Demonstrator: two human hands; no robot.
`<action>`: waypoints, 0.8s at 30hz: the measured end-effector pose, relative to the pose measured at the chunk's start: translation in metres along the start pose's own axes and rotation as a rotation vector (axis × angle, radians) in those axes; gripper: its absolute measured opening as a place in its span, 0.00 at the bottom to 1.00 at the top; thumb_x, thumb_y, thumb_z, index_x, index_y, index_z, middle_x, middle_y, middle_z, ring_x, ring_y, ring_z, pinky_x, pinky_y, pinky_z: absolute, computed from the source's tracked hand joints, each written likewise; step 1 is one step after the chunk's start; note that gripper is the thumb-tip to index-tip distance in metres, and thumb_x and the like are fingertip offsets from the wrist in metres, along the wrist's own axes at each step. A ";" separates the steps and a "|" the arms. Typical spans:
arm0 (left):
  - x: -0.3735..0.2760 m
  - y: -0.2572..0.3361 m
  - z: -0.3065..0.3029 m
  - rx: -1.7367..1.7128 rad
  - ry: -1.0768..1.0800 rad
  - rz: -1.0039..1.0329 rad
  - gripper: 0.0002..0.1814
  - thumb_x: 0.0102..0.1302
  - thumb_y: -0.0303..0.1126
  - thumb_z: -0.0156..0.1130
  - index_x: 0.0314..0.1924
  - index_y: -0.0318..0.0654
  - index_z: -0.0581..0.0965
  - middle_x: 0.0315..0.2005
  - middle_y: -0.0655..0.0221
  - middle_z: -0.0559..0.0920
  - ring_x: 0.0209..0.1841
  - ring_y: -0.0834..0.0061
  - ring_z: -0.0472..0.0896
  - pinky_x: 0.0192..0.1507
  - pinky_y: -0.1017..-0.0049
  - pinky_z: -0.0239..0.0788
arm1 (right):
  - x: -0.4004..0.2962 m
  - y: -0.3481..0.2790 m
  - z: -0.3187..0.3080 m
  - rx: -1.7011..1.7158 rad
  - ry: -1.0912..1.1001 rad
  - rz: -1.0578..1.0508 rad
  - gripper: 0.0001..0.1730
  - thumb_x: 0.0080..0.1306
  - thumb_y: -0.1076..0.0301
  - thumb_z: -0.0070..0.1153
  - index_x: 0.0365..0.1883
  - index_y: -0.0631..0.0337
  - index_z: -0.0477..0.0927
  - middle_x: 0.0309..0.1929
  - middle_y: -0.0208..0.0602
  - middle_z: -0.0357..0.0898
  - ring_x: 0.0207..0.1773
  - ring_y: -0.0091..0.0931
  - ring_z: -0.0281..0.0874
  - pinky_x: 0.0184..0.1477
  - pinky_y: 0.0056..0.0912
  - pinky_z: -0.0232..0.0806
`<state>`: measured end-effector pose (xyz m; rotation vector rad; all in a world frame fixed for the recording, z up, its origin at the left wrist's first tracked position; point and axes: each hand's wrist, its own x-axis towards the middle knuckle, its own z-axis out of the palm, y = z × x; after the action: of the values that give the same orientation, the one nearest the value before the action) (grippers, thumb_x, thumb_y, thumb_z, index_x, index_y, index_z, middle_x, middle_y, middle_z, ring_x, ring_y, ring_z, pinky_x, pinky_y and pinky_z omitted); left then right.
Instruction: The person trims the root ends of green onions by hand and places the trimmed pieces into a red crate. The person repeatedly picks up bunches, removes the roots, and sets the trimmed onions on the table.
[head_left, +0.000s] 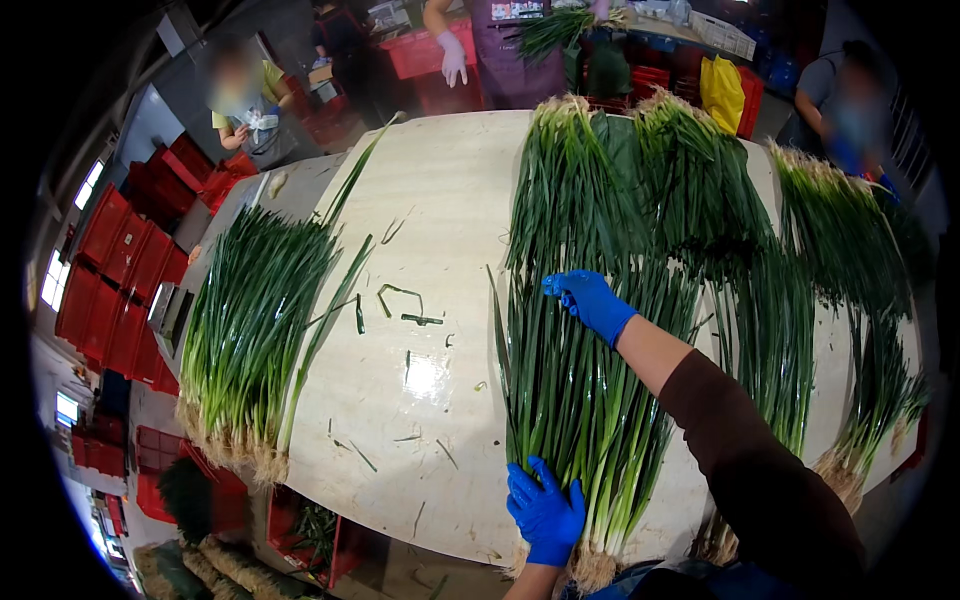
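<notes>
A broad bundle of spring onions (592, 420) lies before me on a pale tabletop (420, 247), roots toward me and green leaves pointing away. My left hand (547, 514), in a blue glove, rests on the stalks just above the roots, its fingers spread. Farther up, over the leaves, is my right hand (592, 304), also gloved in blue. Its fingers are curled together, and whether a leaf is pinched between them cannot be made out. Beyond it lies another bundle of spring onions (570, 187), roots facing the far edge.
More spring onions (255, 330) lie at the left. Further bundles (840, 225) cover the right side. Loose leaf scraps (421, 319) dot the middle. Red crates (120, 247) are stacked at left, and one red crate (330, 551) stands below the near edge. Several people stand around the table.
</notes>
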<state>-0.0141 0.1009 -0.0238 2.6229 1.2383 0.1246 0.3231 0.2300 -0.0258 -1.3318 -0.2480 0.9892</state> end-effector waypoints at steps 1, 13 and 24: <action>0.000 0.000 0.000 0.002 0.002 0.002 0.44 0.62 0.52 0.54 0.70 0.30 0.54 0.66 0.32 0.52 0.65 0.39 0.58 0.59 0.52 0.52 | -0.003 -0.007 0.000 -0.017 0.015 0.025 0.11 0.67 0.67 0.50 0.40 0.61 0.83 0.35 0.33 0.84 0.21 0.15 0.66 0.21 0.18 0.57; -0.003 0.001 0.000 0.005 0.016 0.019 0.44 0.62 0.52 0.54 0.69 0.30 0.55 0.65 0.31 0.53 0.64 0.38 0.58 0.59 0.51 0.52 | -0.010 -0.060 -0.026 -0.090 -0.012 -0.141 0.13 0.67 0.65 0.47 0.37 0.57 0.84 0.34 0.33 0.84 0.19 0.17 0.64 0.21 0.19 0.56; -0.011 -0.006 0.002 -0.012 0.047 0.033 0.45 0.61 0.54 0.55 0.69 0.30 0.54 0.64 0.31 0.54 0.64 0.38 0.59 0.58 0.49 0.53 | -0.132 -0.110 -0.030 -0.239 0.263 -0.322 0.21 0.60 0.52 0.60 0.43 0.59 0.81 0.29 0.32 0.80 0.25 0.20 0.74 0.27 0.21 0.63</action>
<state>-0.0248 0.0959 -0.0272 2.6455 1.2057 0.1998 0.3157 0.1236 0.1118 -1.5649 -0.3748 0.5186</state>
